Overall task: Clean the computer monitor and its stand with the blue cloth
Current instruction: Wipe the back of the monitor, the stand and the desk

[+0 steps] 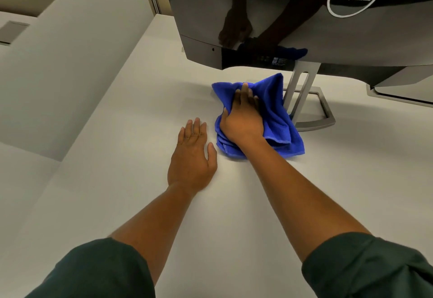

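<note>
Now right hand (242,121) grips crumpled plush blue cloth (276,114) on desk.

Both forearms reaching forward from rolled dark green sleeves (98,272). Left hand (191,157) lying flat, palm down, fingers straight and together, thumb spread. Right hand (242,119) just beside and slightly ahead, fingers curled into a bunched blue cloth (276,114), gripping it.
</note>
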`<state>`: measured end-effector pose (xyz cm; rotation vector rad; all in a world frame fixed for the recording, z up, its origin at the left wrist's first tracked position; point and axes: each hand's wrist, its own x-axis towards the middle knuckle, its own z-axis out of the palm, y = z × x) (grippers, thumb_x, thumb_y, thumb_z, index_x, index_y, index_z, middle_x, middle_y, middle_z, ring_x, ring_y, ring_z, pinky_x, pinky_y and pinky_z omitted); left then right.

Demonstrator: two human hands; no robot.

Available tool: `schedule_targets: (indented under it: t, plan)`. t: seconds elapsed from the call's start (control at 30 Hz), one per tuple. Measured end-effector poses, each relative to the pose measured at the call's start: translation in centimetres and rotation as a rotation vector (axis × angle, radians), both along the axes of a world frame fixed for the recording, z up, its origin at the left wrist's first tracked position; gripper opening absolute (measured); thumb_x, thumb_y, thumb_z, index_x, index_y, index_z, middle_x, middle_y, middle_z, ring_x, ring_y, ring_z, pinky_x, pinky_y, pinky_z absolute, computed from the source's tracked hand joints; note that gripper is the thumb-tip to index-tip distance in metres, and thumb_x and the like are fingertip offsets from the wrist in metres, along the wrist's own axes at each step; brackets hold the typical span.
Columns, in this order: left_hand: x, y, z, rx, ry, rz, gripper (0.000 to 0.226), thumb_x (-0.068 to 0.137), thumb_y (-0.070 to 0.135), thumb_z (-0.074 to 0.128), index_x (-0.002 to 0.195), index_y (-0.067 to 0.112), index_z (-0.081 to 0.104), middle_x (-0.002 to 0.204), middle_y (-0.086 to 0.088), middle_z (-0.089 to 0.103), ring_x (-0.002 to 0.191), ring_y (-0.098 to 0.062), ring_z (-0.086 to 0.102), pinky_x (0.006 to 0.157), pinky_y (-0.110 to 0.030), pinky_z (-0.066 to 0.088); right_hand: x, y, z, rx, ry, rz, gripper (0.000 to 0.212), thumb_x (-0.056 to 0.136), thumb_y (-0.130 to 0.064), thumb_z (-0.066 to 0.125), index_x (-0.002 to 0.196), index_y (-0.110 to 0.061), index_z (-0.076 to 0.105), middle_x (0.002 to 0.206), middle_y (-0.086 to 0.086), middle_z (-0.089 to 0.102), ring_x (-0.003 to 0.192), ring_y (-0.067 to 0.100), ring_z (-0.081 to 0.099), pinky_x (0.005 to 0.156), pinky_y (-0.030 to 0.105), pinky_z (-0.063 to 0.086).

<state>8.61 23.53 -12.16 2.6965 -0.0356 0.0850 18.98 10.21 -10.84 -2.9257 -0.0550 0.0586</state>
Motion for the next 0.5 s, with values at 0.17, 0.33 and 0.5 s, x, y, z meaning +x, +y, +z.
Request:
schedule_targets:
  t: [0.17, 0.33, 0.5]
  plan:
    - [0.1, -0.1, 0.0, -0.001, -0.001, 0.003, 0.062, 0.096, 0.037, 0.028, 0.154, 0.017, 0.020, 0.161, 0.001, 0.013, 0.147, -0.008, -0.002, 0.121, -0.033, 0.012, -1.1, -0.7, -0.7, -0.034, -0.062, 0.033, 0.067, 0.098, -0.042, 0.032, 0.152, -0.006, 0.015, 0.160, 0.012, 0.011, 0.147, 0.028, 0.013, 0.121, 0.041, 0.005]
    - [0.1, -0.1, 0.2, 0.002, 0.008, 0.008, 0.060, 0.098, 0.035, 0.030, 0.154, 0.018, 0.019, 0.162, 0.002, 0.012, 0.145, -0.005, -0.005, 0.121, -0.032, 0.012, 1.7, -0.6, -0.3, -0.073, 0.005, 0.023, 0.071, 0.100, -0.047, 0.023, 0.152, -0.004, 0.003, 0.161, 0.012, -0.003, 0.148, 0.028, -0.004, 0.117, 0.045, -0.010]
    - [0.0, -0.1, 0.1, 0.004, 0.001, 0.013, 0.057, 0.101, 0.031, 0.034, 0.154, 0.019, 0.017, 0.162, 0.003, 0.010, 0.142, -0.002, -0.010, 0.121, -0.029, 0.007, 2.5, 0.1, -0.5, -0.026, -0.003, -0.048, 0.070, 0.099, -0.045, 0.026, 0.152, -0.007, 0.001, 0.161, 0.009, -0.003, 0.148, 0.027, -0.002, 0.116, 0.044, -0.011]
